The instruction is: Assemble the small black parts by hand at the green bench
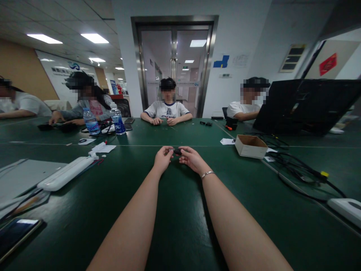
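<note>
Both my arms reach forward over the green table [180, 210]. My left hand [163, 158] and my right hand [191, 158] meet above the middle of the table, fingers curled and pinched on a small black part [177, 151] held between them. A thin silver bracelet [207, 174] circles my right wrist. The part is too small to make out in detail.
A white power strip [66, 173] and a phone [17, 233] lie at the left, two water bottles [118, 121] further back. An open cardboard box [251, 146], black cables [299, 169] and a dark laptop lid [307, 105] are at the right. Several people sit round the table.
</note>
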`<state>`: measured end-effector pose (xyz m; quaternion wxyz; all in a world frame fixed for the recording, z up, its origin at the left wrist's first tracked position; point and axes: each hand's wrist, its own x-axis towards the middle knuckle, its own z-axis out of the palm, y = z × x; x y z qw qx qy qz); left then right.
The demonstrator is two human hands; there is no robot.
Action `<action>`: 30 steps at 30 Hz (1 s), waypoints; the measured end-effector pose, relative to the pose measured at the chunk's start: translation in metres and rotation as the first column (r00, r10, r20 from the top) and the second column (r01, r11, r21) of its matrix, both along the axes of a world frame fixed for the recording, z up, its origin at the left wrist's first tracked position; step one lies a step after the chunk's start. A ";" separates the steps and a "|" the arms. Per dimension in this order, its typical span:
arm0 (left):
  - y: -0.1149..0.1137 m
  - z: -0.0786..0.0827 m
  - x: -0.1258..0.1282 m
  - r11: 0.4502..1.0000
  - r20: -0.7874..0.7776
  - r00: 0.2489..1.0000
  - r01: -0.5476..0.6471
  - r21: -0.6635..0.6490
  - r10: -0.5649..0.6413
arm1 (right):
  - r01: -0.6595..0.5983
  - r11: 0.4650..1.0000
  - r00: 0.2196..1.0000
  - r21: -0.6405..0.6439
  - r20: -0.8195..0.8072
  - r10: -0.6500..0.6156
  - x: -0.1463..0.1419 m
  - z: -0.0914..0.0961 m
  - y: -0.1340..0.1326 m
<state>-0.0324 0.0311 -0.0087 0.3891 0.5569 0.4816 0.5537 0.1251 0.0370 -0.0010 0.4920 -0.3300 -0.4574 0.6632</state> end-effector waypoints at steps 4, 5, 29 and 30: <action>0.000 -0.001 0.000 1.000 -0.018 1.000 0.012 0.013 -0.012 | 0.010 1.000 1.000 -0.012 -0.002 -0.010 0.000 0.000 0.000; 0.000 -0.001 0.000 1.000 -0.027 1.000 0.015 0.016 -0.014 | 0.015 1.000 1.000 -0.015 -0.003 -0.015 0.000 0.001 0.000; 0.005 -0.006 -0.001 0.999 -0.048 0.999 0.004 -0.054 -0.007 | 0.029 1.000 0.999 0.011 0.013 -0.030 0.001 -0.005 0.003; 0.005 -0.005 -0.001 0.999 -0.049 0.999 0.001 -0.055 -0.003 | 0.027 1.000 1.000 0.013 0.015 -0.027 0.001 -0.004 0.003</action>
